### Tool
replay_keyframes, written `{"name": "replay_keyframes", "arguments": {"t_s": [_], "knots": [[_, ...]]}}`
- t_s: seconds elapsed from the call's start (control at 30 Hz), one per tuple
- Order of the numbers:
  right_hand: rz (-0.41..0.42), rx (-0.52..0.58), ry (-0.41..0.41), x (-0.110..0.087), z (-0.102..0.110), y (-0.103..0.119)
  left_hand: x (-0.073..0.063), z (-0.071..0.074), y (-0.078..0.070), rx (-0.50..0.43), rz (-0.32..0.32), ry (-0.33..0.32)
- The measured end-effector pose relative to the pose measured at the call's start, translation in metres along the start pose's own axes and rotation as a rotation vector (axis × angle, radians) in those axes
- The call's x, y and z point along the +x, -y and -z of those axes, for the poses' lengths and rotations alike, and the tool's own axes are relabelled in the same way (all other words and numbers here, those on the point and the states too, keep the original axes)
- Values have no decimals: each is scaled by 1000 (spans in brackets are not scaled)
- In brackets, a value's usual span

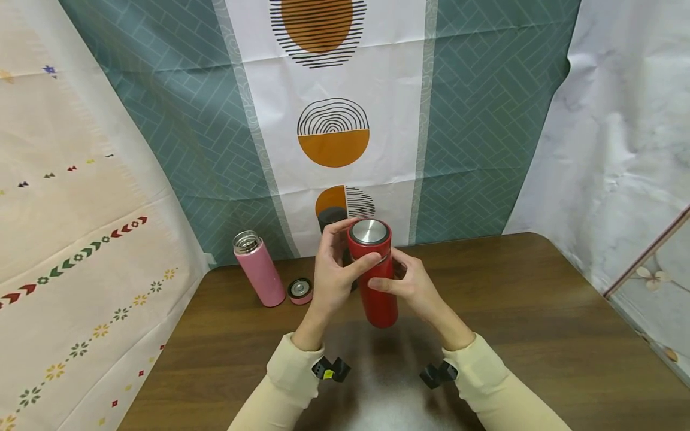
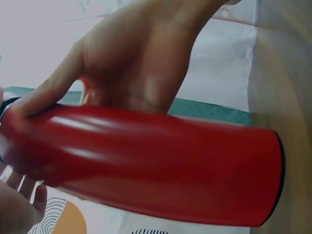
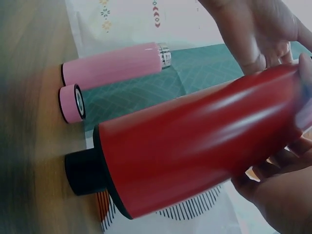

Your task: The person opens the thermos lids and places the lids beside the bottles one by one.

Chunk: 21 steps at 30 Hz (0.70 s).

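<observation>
Between both hands is a red thermos with a steel-topped lid, held up in front of the body and leaning slightly. My left hand grips its upper part around the lid, thumb across the front. Lower down, my right hand holds the body, its thumb lying along the near side. In the right wrist view the thermos has its base off the tabletop. Directly behind it stands a black bottle, mostly hidden by the left hand and the thermos.
An uncapped pink thermos stands at the back left of the wooden table. Its pink lid lies beside it, inner side up. Patterned cloth hangs along the back edge.
</observation>
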State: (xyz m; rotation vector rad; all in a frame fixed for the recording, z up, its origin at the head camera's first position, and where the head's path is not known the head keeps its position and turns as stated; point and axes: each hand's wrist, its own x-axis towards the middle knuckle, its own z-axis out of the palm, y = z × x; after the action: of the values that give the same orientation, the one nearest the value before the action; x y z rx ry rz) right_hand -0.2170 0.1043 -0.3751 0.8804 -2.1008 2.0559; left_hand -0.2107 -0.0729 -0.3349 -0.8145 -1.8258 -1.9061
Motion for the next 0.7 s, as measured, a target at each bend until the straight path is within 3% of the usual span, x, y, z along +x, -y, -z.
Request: {"name": "replay_keyframes", "arguments": {"t_s": [0.23,0.7], "knots": [[-7,-64,-56,1,-7,-1,-3,-5,2,-22,5,-83],[21,-133,-154,1,-14,-5,-3,-11,1,-2,21,-148]]}}
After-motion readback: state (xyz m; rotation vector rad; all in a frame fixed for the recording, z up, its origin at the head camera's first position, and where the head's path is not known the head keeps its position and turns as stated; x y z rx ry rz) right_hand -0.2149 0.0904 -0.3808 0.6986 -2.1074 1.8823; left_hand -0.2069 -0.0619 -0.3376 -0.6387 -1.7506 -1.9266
